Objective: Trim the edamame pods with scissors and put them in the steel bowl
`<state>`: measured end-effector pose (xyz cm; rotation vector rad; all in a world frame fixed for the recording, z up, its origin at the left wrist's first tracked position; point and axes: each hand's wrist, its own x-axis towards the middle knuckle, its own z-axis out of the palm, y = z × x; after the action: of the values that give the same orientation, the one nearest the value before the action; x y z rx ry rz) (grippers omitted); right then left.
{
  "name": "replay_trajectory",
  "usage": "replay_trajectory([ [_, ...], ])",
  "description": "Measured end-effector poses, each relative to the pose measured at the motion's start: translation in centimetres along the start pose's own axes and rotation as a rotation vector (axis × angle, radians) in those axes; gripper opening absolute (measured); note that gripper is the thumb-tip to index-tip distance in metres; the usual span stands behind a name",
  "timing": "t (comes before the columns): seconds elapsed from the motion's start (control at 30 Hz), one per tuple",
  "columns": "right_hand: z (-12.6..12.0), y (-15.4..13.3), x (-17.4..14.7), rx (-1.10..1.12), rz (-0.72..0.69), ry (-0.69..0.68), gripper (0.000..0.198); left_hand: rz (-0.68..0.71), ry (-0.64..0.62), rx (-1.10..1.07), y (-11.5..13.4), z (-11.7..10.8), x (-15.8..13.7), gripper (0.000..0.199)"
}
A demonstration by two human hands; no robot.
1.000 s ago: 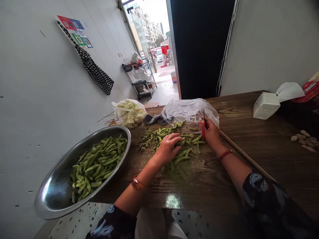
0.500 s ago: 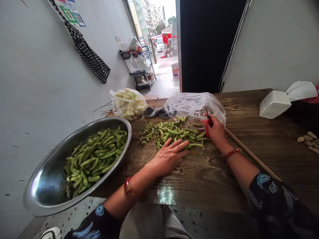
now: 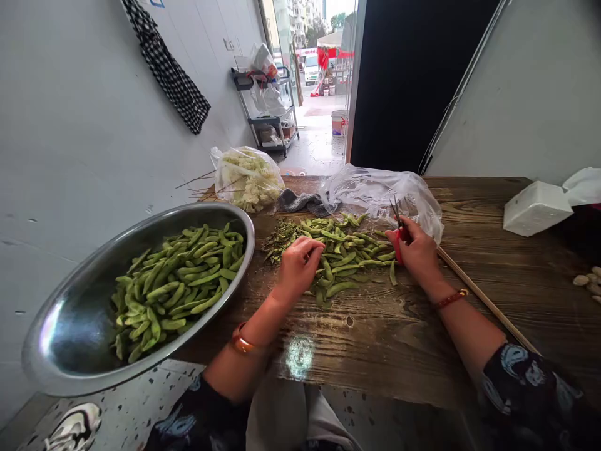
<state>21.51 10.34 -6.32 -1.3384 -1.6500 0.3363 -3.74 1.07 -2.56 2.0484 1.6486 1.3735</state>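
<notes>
My right hand is closed around red-handled scissors, whose dark blades point up and stand slightly apart. My left hand has its fingers drawn together at the left part of a pile of green edamame pods; what is in them, if anything, is hidden. Small dark-green trimmings lie beside the pile, on its left. At the left, a wide metal basin holds many more pods.
Behind the pile lie a clear plastic bag, a grey cloth and a bagged cauliflower with thin sticks. A wooden stick slants across the table at right. Farther right are a white box and peanuts.
My left hand has gone from flat and spread over the pods to drawn-together fingers, farther left. The front pods have shifted. The scissor blades now show apart. The view has turned slightly.
</notes>
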Motion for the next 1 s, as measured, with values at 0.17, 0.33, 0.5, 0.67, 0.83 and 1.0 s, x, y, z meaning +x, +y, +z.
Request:
replay_trajectory([
  [0.17, 0.0, 0.1, -0.5, -0.063, -0.057, -0.020, 0.059, -0.060, 0.001, 0.013, -0.7, -0.2, 0.3, 0.015],
  [0.33, 0.0, -0.3, -1.2, -0.114, -0.145, -0.077, 0.057, -0.105, -0.051, 0.087, -1.3, -0.1, 0.2, 0.013],
  [0.5, 0.7, -1.3, -2.4, -0.129, -0.243, -0.159, 0.056, -0.256, -0.070, 0.210, -2.9, -0.6, 0.8, 0.016],
  [0.67, 1.6, -1.8, -3.1, -0.189, -0.278, -0.238, 0.054, -0.300, -0.131, 0.215, -4.2, -0.5, 0.9, 0.019],
  [0.83, 2.0, -1.9, -3.1, -0.243, -0.266, -0.236, 0.054, -0.207, -0.204, 0.213, -4.4, 0.1, 0.6, 0.029],
  [1.0, 3.6, -3.1, -2.9, -0.302, -0.182, -0.199, 0.049, -0.078, -0.273, 0.162, -4.3, 0.6, 0.6, 0.035],
])
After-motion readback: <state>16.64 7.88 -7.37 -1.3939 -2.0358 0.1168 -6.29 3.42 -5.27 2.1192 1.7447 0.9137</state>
